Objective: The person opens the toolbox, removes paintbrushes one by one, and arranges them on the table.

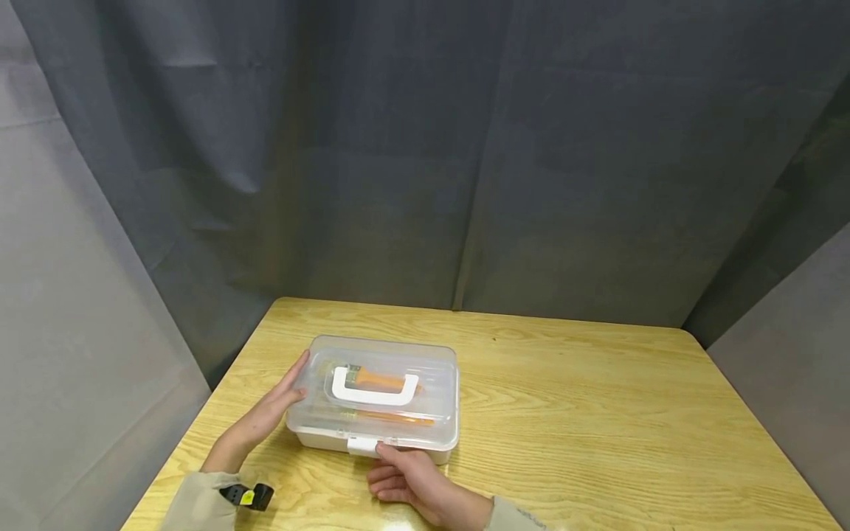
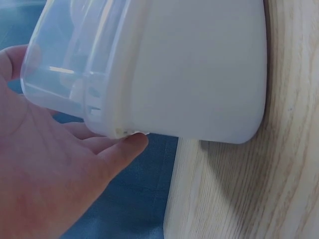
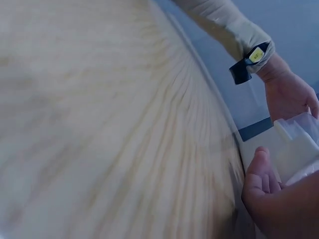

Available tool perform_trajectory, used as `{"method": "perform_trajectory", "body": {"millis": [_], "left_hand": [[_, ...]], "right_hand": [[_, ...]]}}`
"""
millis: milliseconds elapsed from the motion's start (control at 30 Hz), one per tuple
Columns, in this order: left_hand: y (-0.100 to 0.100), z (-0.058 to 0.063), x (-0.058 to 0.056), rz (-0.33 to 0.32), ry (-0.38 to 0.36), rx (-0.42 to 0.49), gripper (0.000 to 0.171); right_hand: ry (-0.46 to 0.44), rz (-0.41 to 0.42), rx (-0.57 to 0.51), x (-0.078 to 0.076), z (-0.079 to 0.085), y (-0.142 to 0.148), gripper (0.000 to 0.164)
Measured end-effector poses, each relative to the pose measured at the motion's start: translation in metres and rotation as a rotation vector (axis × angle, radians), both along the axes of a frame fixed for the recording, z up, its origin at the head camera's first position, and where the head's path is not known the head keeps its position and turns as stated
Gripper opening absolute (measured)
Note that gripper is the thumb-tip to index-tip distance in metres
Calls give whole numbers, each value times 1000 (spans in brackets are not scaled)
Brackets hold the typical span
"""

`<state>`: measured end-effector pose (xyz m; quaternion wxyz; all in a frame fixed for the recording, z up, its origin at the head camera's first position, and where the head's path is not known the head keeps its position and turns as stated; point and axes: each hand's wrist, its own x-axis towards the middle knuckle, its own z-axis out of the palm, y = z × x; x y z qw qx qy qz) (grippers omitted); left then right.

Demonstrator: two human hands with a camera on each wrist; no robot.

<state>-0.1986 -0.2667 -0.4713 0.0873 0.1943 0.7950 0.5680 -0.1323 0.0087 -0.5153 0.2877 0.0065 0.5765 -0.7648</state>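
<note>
Right grip (image 1: 421, 487) thumbed the white plastic latch (image 1: 361, 445), pinching or not I couldn't tell; my left grip (image 1: 264, 414), straight-fingered, touched the rectangular clear-lidded white plastic box (image 1: 322, 441), lying beyond my right, long axis crosswise.

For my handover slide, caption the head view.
Left hand against a clear-lidded carry box holding an orange-handled paintbrush; right hand with thumb on the white front latch.
</note>
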Motion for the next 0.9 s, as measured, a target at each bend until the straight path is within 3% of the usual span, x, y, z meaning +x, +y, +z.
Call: {"method": "perform_trajectory", "body": {"millis": [367,533,600,733,900], "left_hand": [[0,0,1,-2,-2,-3,61],[1,0,2,-7,2,-1,61],[2,1,2,-1,-2,-7,61],[2,1,3,6,-1,-13,61],[1,1,4,3,10,-10,61]], "right_hand": [[146,64,95,-2,-8,6,41],[242,133,130,1,-5,17,40],[340,186,167,3,0,25,40],[624,263,321,7,16,41,42],[993,269,526,12,38,60,47]]}}
